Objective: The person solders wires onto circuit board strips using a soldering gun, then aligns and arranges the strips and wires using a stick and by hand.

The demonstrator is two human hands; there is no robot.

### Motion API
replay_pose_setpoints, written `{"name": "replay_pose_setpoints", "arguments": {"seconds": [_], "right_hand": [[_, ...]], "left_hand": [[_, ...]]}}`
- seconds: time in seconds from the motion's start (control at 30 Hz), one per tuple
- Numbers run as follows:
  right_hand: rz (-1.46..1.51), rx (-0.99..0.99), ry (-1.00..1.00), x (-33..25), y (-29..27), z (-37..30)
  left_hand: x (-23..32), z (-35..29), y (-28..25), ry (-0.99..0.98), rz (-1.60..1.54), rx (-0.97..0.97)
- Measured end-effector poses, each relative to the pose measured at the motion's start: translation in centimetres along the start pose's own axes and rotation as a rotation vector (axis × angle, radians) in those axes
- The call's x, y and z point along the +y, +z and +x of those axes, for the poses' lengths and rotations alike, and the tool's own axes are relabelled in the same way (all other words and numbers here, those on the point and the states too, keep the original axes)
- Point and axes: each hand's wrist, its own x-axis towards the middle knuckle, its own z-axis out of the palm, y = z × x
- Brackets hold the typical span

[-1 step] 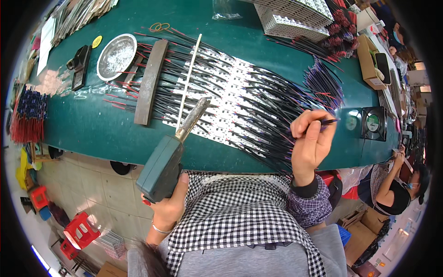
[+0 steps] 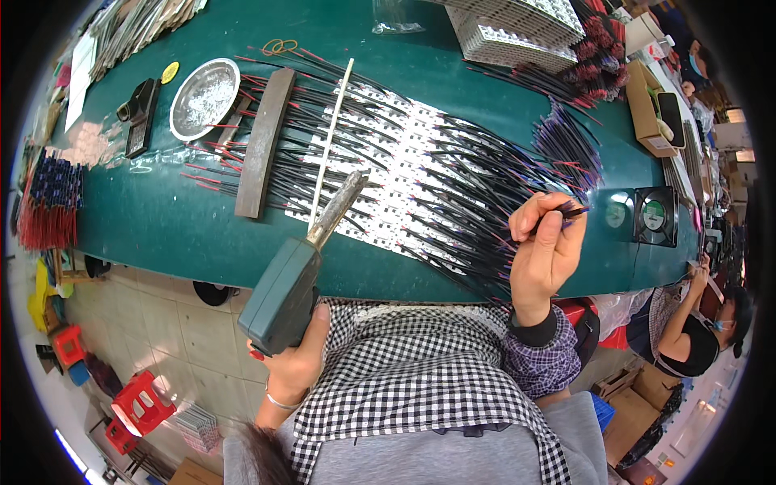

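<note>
Here we see the left hand (image 2: 295,364) gripping a green heat gun (image 2: 283,295) over the table's (image 2: 162,226) near edge, the right hand (image 2: 546,250) pinching a black wire (image 2: 562,212); nothing has shifted.

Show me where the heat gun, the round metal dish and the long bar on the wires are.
heat gun (image 2: 283,297), head view, on its green body
metal dish (image 2: 204,99), head view, on its middle
bar (image 2: 264,141), head view, on its midpoint
</note>
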Motion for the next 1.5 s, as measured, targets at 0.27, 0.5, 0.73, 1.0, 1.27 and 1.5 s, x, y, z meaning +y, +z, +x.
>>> {"name": "replay_pose_setpoints", "arguments": {"seconds": [0.27, 0.5, 0.73, 1.0, 1.27, 1.5], "right_hand": [[-0.636, -0.449, -0.079, -10.0, 4.0, 2.1], [-0.674, -0.452, 0.19, -0.4, 5.9, -0.2], [-0.771, -0.413, 0.244, 0.6, 7.0, -0.8], [-0.86, -0.371, 0.148, 1.6, 7.7, -1.2], [-0.859, -0.376, 0.088, 1.8, 7.6, -1.3], [-0.865, -0.377, 0.064, 1.8, 7.6, -1.2]], "left_hand": [[0.3, -0.6, -0.1, -0.187, -0.105, 0.104], [-1.3, -1.3, -0.6, 0.034, 0.034, -0.011], [-1.0, -1.5, -0.8, -0.008, 0.014, -0.019], [0.3, -0.6, -0.1, 0.069, 0.176, -0.117], [1.2, 0.2, 0.4, 0.011, 0.128, -0.188], [1.5, 0.6, 0.4, 0.021, 0.168, -0.233]]}}
